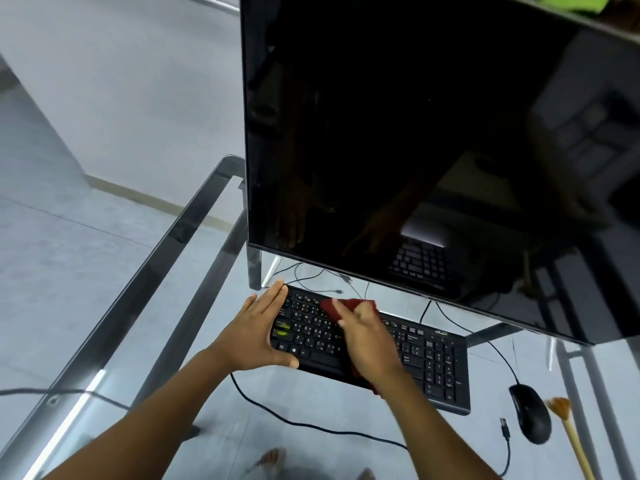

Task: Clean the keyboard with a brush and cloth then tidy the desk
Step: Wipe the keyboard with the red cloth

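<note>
Head view: cloth-wiping step in hand. Keyboard (433, 362) lies on glass counter (138, 306) below monitor (415, 133). Left hand (258, 332) braces keyboard's left end, fingers straight and together, thumb at near edge. Right hand (367, 341) has fingers bunched on red cloth (349, 304), pressing it onto middle keys. Next move likely: sweep cloth right toward number pad, then tidy. Around: mouse (530, 414), brush (568, 431) at right; loose cable (311, 424) near front edge could snag.
</note>
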